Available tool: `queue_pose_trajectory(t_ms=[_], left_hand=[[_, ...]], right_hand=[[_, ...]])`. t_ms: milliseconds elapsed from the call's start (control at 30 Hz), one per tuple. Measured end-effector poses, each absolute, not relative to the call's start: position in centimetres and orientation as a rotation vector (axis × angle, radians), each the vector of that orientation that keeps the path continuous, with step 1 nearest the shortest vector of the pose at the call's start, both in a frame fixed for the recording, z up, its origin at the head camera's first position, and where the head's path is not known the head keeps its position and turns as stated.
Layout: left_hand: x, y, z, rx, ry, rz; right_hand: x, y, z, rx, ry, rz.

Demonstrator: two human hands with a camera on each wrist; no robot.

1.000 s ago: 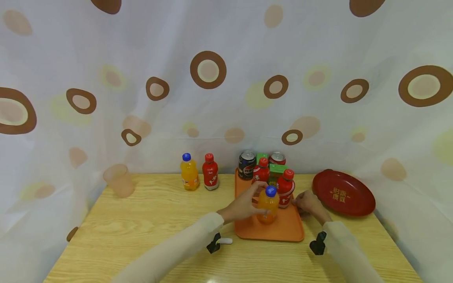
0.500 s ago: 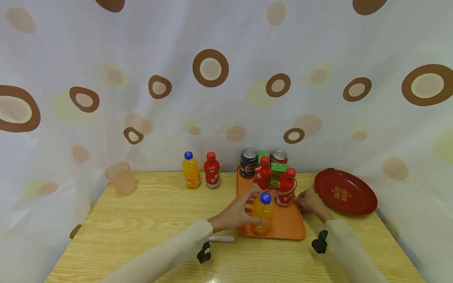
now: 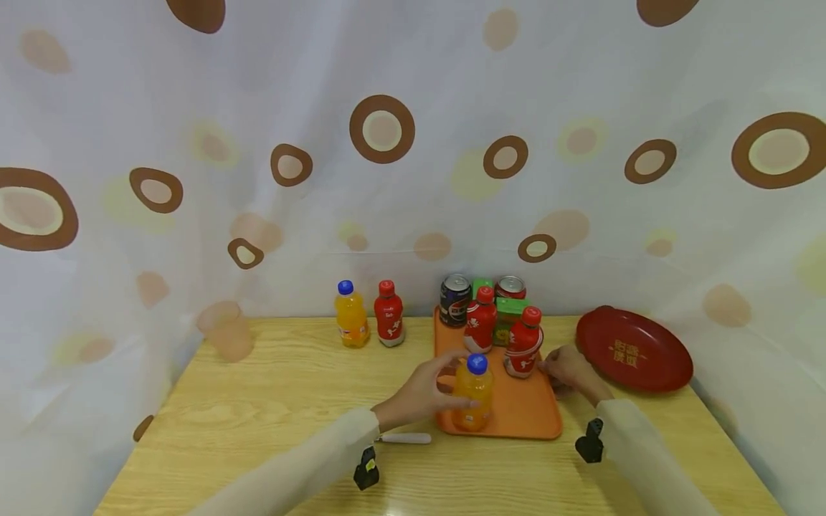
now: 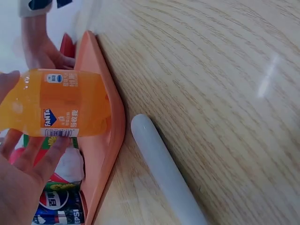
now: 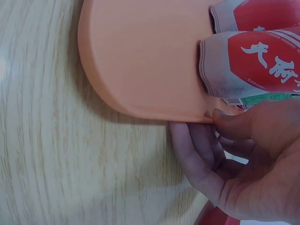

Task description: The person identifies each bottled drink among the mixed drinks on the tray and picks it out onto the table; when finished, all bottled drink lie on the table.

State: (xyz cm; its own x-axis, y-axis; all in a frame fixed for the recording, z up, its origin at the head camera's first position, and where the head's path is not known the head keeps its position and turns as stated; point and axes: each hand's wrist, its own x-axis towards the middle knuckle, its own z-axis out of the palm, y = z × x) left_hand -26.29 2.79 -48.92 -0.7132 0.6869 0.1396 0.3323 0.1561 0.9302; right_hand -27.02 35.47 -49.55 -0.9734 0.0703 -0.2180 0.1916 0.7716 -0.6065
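Note:
My left hand [image 3: 422,390] holds an orange soda bottle [image 3: 474,394] with a blue cap, thumb and fingers around its sides. The bottle stands upright at the near left corner of the orange tray [image 3: 525,416]; its Fanta label [image 4: 61,103] shows in the left wrist view. My right hand [image 3: 568,369] pinches the tray's right rim, thumb on top and fingers beneath, as the right wrist view shows. Beside that hand stands a red-wrapped bottle [image 3: 523,344] on the tray. Behind it are another red bottle [image 3: 480,322], a dark Pepsi can [image 3: 455,301], a red can [image 3: 511,287] and green cartons [image 3: 510,315].
A second orange soda bottle [image 3: 351,319] and a red bottle [image 3: 389,315] stand at the table's back, left of the tray. A pinkish cup [image 3: 226,331] is at the far left. A red oval plate [image 3: 635,351] lies right; a white-handled utensil [image 3: 406,438] lies near the left wrist.
My left hand has brought the orange soda bottle toward the near left corner of the tray, away from the red bottles. My right hand stays at the tray's rim.

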Motion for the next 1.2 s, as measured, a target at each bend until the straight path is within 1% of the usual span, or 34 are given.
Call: queue_pose_trajectory(t_ms=[100,300,467,600,767,1000,1200], left_hand=[[-26.2,2.4,-49.1,0.972,2.144,1.605],[-25.9,1.3,-49.2,0.925,2.133,1.691],[-25.9,-0.5,-48.5,0.882,2.167,1.715],[-26.7,-2.0,-47.5,0.862,2.231,1.735],[-27.6,-4.3,-46.5,0.783,2.323,1.758],[-27.9,-7.9,-45.1,0.634,2.468,1.733],[-28.2,-10.9,-44.1,0.513,2.544,1.692]], right_hand=[[-27.2,35.1,-49.5,0.183,2.812,-0.941],[-27.3,34.9,-49.5,0.228,2.78,-0.943],[-27.2,35.0,-49.4,0.239,2.727,-0.974],[-27.3,35.2,-49.3,0.249,2.742,-0.971],[-27.4,35.3,-49.3,0.245,2.796,-0.889],[-27.2,34.8,-49.8,0.352,2.733,-0.995],[-26.8,34.7,-49.8,0.364,2.755,-0.977]])
